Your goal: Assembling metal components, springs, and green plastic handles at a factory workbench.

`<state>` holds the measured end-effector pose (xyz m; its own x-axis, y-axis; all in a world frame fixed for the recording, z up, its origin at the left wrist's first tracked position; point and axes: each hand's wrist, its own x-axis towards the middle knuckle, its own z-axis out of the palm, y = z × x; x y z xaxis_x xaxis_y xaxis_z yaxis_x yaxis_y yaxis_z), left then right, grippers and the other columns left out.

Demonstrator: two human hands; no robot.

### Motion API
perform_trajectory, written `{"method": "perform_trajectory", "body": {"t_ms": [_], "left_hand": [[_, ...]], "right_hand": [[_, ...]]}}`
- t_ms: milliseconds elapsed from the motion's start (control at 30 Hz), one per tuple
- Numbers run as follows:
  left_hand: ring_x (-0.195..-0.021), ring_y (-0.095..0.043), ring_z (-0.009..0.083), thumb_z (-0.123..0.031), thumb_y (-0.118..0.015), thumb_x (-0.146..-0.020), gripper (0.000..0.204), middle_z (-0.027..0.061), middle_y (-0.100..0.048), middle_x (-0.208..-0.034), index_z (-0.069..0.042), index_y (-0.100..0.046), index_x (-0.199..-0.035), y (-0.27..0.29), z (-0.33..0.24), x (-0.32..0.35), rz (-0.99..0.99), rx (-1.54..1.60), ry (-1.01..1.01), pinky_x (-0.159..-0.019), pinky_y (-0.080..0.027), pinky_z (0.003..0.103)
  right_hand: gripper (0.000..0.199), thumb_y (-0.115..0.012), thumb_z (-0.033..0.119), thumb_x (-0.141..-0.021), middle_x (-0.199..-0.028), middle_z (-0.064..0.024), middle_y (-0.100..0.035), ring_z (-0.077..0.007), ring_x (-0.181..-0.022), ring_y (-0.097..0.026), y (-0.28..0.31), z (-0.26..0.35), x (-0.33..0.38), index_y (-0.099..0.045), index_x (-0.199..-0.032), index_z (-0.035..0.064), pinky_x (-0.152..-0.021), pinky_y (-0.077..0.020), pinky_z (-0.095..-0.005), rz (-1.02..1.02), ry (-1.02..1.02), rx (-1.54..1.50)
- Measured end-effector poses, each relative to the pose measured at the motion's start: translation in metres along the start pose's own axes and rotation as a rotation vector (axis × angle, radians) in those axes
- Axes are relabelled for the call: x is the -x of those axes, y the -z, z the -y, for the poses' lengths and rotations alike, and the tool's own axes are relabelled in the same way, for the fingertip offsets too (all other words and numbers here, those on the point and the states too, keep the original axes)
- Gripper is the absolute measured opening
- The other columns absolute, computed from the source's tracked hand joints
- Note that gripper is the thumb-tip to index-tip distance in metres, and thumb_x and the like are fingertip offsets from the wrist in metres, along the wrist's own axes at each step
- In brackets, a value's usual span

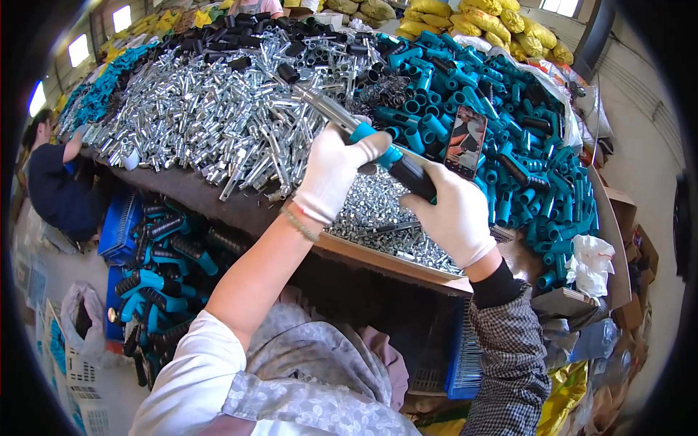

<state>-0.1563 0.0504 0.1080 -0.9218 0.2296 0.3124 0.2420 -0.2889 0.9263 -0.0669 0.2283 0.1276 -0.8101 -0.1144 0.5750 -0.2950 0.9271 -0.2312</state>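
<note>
Both my hands wear white gloves and hold one long tool (374,142) above the table. It has a silver metal tube, a teal body and a black grip; its exact kind I cannot tell. My left hand (336,163) wraps round the teal part near the metal tube. The black grip end sits in my right hand (454,214), between thumb and fingers. The tool slants from upper left to lower right. Beneath it lies a heap of small silver metal pieces (378,211) in a wooden-edged tray (396,263).
Silver metal tubes (211,109) pile up at left, black sleeves (240,33) behind, teal plastic housings (509,80) at right. A phone (465,142) leans on the housings. Teal and black tools (163,254) fill blue crates (120,229) at lower left. Another person (58,174) sits at far left.
</note>
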Motion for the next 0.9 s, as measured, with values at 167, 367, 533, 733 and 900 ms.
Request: {"method": "perform_trajectory", "body": {"t_ms": [167,367,533,733,900], "left_hand": [[-0.101,-0.065,0.0206,-0.014,-0.063,-0.096,0.047,0.0142,-0.062,-0.121,0.0,-0.043,-0.137,-0.006,0.014,-0.001,0.088,0.57,0.089,-0.079,-0.058,0.035],[-0.075,-0.062,0.0118,-0.018,-0.073,-0.09,0.032,0.0025,-0.062,-0.089,-0.002,-0.058,-0.113,-0.001,0.017,-0.009,-0.11,0.03,0.068,-0.061,-0.053,0.025],[-0.078,-0.061,0.0123,-0.02,-0.073,-0.09,0.028,0.0025,-0.062,-0.093,-0.007,-0.058,-0.109,0.019,0.026,-0.012,-0.092,0.122,0.111,-0.066,-0.053,0.03],[-0.091,-0.066,0.0145,-0.004,-0.073,-0.086,0.04,0.0082,-0.066,-0.101,0.004,-0.056,-0.122,0.034,0.028,0.001,0.03,0.052,0.072,-0.074,-0.058,0.027],[-0.108,-0.063,0.0231,0.001,-0.065,-0.088,0.035,0.0153,-0.063,-0.119,0.0,-0.052,-0.121,0.042,0.025,0.012,0.153,0.153,0.056,-0.094,-0.056,0.037]], "right_hand": [[0.043,-0.08,0.025,-0.074,-0.086,-0.0206,-0.068,-0.0366,-0.079,-0.069,0.001,-0.007,-0.002,-0.065,-0.109,0.0036,-0.07,-0.0531,-0.0408,-0.013,-0.011,-0.004],[0.043,-0.08,0.029,-0.075,-0.086,-0.0164,-0.068,-0.035,-0.079,-0.068,-0.008,-0.022,0.001,-0.063,-0.109,0.0075,-0.067,-0.0525,-0.0415,-0.005,-0.053,0.142],[0.044,-0.079,0.031,-0.076,-0.085,-0.0125,-0.067,-0.0323,-0.08,-0.068,-0.014,-0.054,0.013,-0.06,-0.109,0.0082,-0.071,-0.0536,-0.0423,-0.029,0.0,0.261],[0.046,-0.077,0.035,-0.078,-0.096,-0.0149,-0.065,-0.0333,-0.09,-0.064,-0.031,-0.071,0.019,-0.061,-0.112,0.0069,-0.076,-0.0525,-0.042,0.094,0.021,0.4],[0.03,-0.065,0.03,-0.091,-0.094,-0.0118,-0.066,-0.0331,-0.086,-0.063,-0.03,-0.044,0.017,-0.062,-0.111,0.008,-0.072,-0.0509,-0.0421,-0.188,0.091,0.118]]}}
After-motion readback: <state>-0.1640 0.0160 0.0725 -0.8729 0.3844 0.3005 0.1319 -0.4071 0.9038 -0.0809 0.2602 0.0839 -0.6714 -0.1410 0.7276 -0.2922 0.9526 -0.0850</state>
